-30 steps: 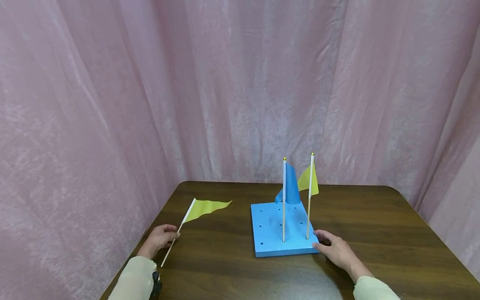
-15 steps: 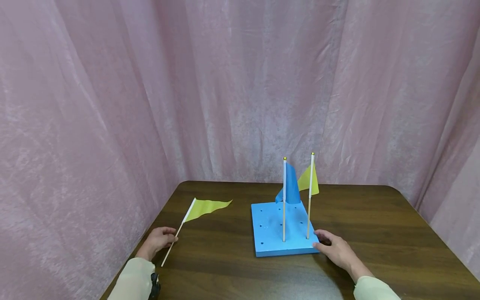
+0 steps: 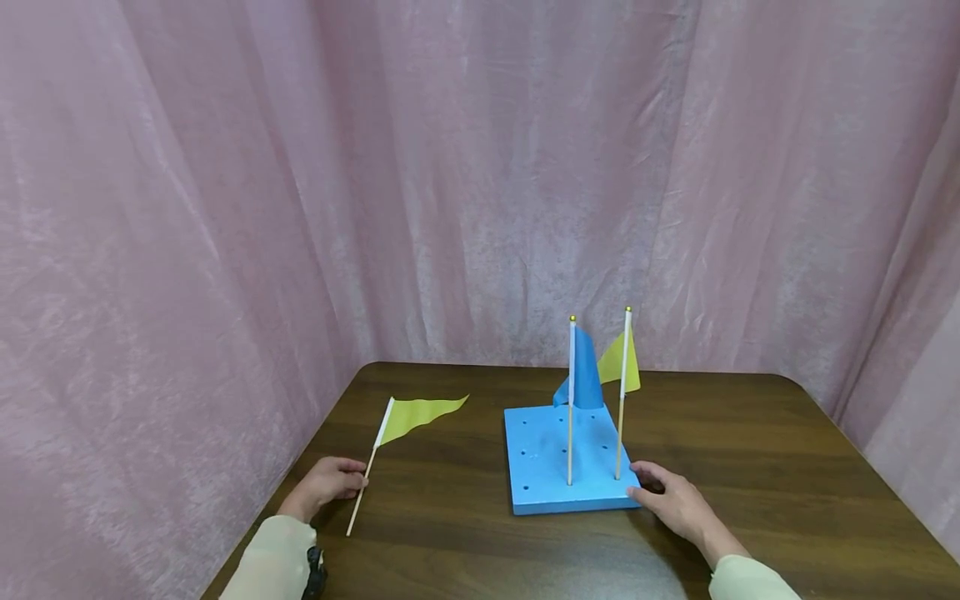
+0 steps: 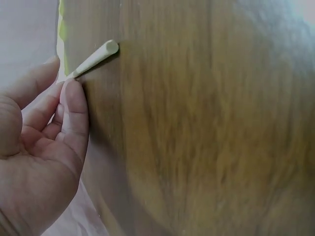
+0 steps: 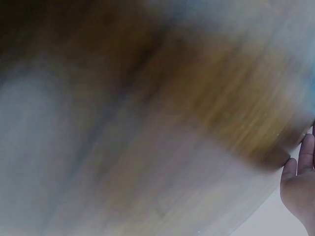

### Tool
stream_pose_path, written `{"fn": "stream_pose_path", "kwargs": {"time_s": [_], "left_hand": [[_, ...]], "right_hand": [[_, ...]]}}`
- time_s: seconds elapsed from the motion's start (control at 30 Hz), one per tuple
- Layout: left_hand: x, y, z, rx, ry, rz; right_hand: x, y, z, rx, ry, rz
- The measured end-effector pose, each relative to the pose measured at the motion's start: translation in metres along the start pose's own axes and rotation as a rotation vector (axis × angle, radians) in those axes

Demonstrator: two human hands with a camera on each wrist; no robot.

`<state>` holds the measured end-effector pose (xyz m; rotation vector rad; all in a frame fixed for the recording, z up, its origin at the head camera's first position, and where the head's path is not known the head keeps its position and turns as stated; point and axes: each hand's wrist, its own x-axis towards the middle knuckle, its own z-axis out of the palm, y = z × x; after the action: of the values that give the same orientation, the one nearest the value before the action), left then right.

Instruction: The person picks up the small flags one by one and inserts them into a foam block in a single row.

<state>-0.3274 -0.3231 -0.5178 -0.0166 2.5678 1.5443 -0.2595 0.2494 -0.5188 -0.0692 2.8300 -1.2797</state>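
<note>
In the head view my left hand pinches the thin wooden stick of a yellow pennant flag between thumb and fingertips. The pennant points right, and the stick slants with its lower end toward me. Seen from the left wrist, the stick's round bare end juts out past the fingertips. My right hand touches the near right corner of a blue board with thumb and fingers spread. Only part of that hand enters the right wrist view, fingers extended.
Upright in the board stand a blue flag and another yellow flag, both with gold tips. Several small holes show in the board's top. The dark wooden table has a pink curtain behind and beside it.
My left hand first shifts slightly left along the stick, then moves right, and the stick's lower end swings right so the flag stands steeper. The right hand and the board stay put.
</note>
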Motion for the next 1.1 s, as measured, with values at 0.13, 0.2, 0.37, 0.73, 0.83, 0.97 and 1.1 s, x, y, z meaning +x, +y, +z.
{"fn": "stream_pose_path", "kwargs": {"time_s": [0.13, 0.2, 0.37, 0.73, 0.83, 0.97, 1.1], "left_hand": [[0.003, 0.000, 0.006, 0.025, 0.041, -0.018], [0.003, -0.001, 0.008, 0.028, 0.064, -0.030], [0.004, 0.001, 0.012, 0.028, 0.094, -0.022], [0.006, 0.004, 0.019, 0.075, 0.169, -0.024], [0.005, 0.005, 0.019, 0.093, 0.172, -0.020], [0.006, 0.006, 0.020, 0.116, 0.187, -0.014], [0.006, 0.007, 0.021, 0.163, 0.204, -0.007]], "right_hand": [[0.000, 0.001, 0.000, -0.002, 0.005, -0.008], [-0.001, 0.001, -0.001, 0.000, 0.005, -0.013], [-0.002, 0.001, -0.002, 0.003, 0.002, -0.022], [-0.001, 0.002, -0.004, -0.010, 0.003, -0.012], [-0.001, 0.002, -0.004, -0.007, 0.006, -0.008], [-0.001, 0.001, -0.003, -0.007, 0.008, -0.002], [-0.001, 0.001, -0.003, -0.007, 0.008, 0.003]]}}
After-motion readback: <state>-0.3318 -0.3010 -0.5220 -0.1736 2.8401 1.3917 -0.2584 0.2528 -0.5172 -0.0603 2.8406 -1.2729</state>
